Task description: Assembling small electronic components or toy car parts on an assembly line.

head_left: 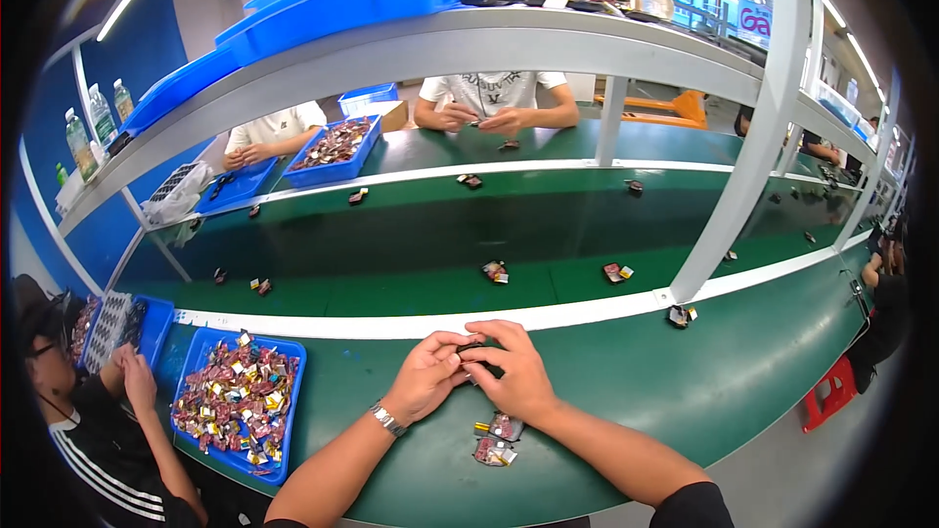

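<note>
My left hand (pixel 427 377) and my right hand (pixel 513 377) meet above the green worktop, fingers closed round a small black part (pixel 492 369). Fingers cover much of it, so its exact kind cannot be made out. A metal-banded watch (pixel 387 418) is on my left wrist. Just below my hands, two small assemblies lie on the worktop: one dark with a yellow piece (pixel 505 427), one with a red circuit board and a whitish piece (pixel 494 452). Left of my left forearm stands a blue tray (pixel 296 401) heaped with similar red boards bearing yellow and white pieces.
Beyond a white rail (pixel 323 327) runs a green conveyor belt (pixel 411 274) carrying scattered small assemblies. A metal post (pixel 729 176) rises at right, under an overhead shelf with blue bins (pixel 342 15). A co-worker (pixel 108 430) sits close at left; others work across the belt. A red stool (pixel 831 393) stands right.
</note>
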Action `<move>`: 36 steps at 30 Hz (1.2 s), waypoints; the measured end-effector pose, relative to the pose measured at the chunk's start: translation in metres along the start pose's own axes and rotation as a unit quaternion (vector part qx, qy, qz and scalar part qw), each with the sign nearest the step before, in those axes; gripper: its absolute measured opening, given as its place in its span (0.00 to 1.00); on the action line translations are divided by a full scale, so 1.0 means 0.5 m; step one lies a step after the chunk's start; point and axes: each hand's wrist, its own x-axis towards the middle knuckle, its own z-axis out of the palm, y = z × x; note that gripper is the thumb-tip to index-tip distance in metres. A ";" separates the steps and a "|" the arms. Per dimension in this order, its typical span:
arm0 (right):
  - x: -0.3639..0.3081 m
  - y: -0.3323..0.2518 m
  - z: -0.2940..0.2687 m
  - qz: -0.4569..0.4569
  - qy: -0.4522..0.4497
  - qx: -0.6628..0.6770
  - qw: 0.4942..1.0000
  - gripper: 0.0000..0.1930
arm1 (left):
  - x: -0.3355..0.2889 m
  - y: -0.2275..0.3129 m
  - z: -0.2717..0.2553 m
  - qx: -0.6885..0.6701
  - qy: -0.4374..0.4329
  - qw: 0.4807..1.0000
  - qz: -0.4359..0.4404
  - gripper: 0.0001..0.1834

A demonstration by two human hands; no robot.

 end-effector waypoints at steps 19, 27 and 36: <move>0.006 -0.005 -0.004 -0.036 0.018 0.006 0.999 0.10 | -0.007 0.010 -0.004 0.006 -0.014 1.000 0.006 0.11; 0.009 -0.005 -0.003 -0.036 -0.010 0.021 0.999 0.11 | -0.009 0.005 -0.001 0.009 -0.004 1.000 0.016 0.12; 0.020 0.004 -0.008 -0.055 -0.004 -0.019 0.998 0.11 | -0.009 0.004 0.001 0.010 0.042 0.999 -0.004 0.14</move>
